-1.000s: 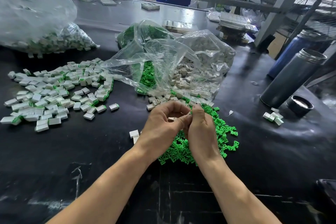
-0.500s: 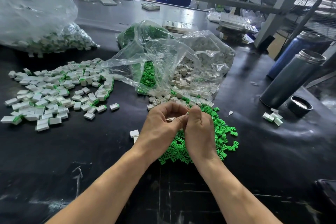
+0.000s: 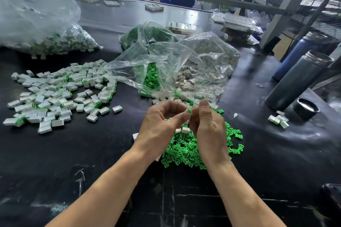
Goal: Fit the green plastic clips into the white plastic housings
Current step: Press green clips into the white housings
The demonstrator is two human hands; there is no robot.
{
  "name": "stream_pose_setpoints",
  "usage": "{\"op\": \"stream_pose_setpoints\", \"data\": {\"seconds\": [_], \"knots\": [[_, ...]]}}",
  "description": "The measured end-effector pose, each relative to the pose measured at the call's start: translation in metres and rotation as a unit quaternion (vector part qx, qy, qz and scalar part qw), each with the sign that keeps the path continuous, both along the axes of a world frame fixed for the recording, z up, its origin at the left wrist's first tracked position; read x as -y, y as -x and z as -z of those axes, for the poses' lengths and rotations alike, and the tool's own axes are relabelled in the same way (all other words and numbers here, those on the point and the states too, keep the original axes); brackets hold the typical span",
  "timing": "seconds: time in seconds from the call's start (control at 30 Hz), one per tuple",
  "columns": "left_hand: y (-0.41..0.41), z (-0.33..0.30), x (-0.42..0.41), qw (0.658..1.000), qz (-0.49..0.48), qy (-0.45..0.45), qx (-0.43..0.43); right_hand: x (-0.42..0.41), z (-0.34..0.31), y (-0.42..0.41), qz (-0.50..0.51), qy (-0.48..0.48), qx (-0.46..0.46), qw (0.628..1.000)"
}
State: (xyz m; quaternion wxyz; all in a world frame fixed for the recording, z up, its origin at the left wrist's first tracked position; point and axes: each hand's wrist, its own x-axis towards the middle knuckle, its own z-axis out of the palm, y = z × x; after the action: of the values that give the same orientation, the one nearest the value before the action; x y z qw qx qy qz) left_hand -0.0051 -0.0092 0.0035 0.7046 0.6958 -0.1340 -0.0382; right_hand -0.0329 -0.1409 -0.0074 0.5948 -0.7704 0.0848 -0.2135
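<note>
Over the loose heap of green clips [image 3: 186,151] on the black bench [image 3: 73,153], the left hand [image 3: 158,129] and right hand [image 3: 208,125] are meeting, each grip narrow, pinching one green clip [image 3: 189,110], probably seating it; any housing there is hidden. Beyond, assembled housings [image 3: 60,94] are lying left, and open bags [image 3: 171,68] are feeding both parts within reach.

Bright green clips [image 3: 186,150] lie heaped on the glossy black desk [image 3: 92,153]. White housings [image 3: 55,96] show green edges. The bags [image 3: 175,61] are clear; one flask [image 3: 299,81] is dark grey, another [image 3: 295,55] blue.
</note>
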Motion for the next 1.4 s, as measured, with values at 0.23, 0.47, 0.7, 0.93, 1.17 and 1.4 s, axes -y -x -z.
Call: {"op": "stream_pose_setpoints", "data": {"seconds": [0.23, 0.47, 0.7, 0.93, 1.17, 1.4], "knots": [[0.0, -0.003, -0.003, 1.0, -0.009, -0.023, 0.008, 0.01, -0.004, 0.006, -0.06, 0.04, 0.024, 0.997], [0.001, -0.001, -0.005, 0.983, -0.015, -0.155, 0.097, 0.013, -0.001, 0.005, -0.023, 0.053, -0.014, 0.998], [-0.008, 0.0, -0.024, 0.938, -0.045, -0.31, 0.149, 0.017, -0.002, 0.004, 0.01, 0.09, -0.041, 0.995], [-0.039, 0.005, -0.064, 0.851, -0.212, -0.478, 0.054, 0.04, -0.004, 0.002, 0.071, 0.244, -0.122, 0.959], [-0.046, 0.005, -0.077, 0.817, -0.26, -0.515, 0.017, 0.046, -0.007, 0.004, 0.052, 0.286, -0.166, 0.942], [-0.038, 0.0, -0.065, 0.862, -0.227, -0.45, 0.06, 0.039, -0.005, 0.003, 0.009, 0.301, -0.18, 0.936]]}}
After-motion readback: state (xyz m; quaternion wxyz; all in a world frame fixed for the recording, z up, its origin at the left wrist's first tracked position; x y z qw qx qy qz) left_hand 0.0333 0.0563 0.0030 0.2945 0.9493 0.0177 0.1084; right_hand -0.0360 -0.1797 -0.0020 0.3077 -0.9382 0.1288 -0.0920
